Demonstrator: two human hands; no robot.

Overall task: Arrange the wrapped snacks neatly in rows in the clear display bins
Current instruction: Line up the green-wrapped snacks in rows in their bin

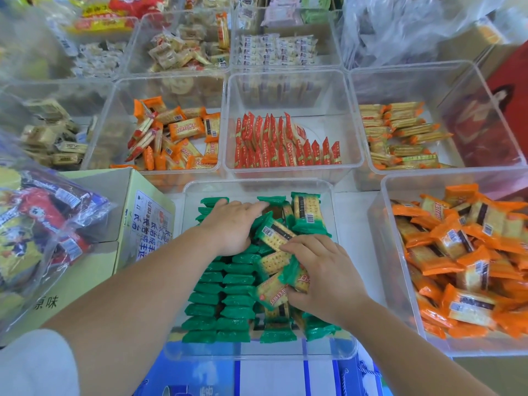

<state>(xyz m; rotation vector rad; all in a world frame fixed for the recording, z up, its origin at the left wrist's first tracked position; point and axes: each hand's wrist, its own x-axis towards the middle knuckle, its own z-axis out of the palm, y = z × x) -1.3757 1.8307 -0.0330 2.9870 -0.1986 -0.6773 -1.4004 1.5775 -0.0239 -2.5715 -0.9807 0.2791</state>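
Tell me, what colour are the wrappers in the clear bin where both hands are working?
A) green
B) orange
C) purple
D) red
A: the left hand rests on, and the right hand grips, green-wrapped cracker packets inside the nearest clear plastic bin.

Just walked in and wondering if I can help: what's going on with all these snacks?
A person is filling the nearest clear bin with green packs. The left hand lies flat on the neat rows along the bin's left side. The right hand grips loose packs jumbled on the right side. The orange packs in the next bin lie in a heap.
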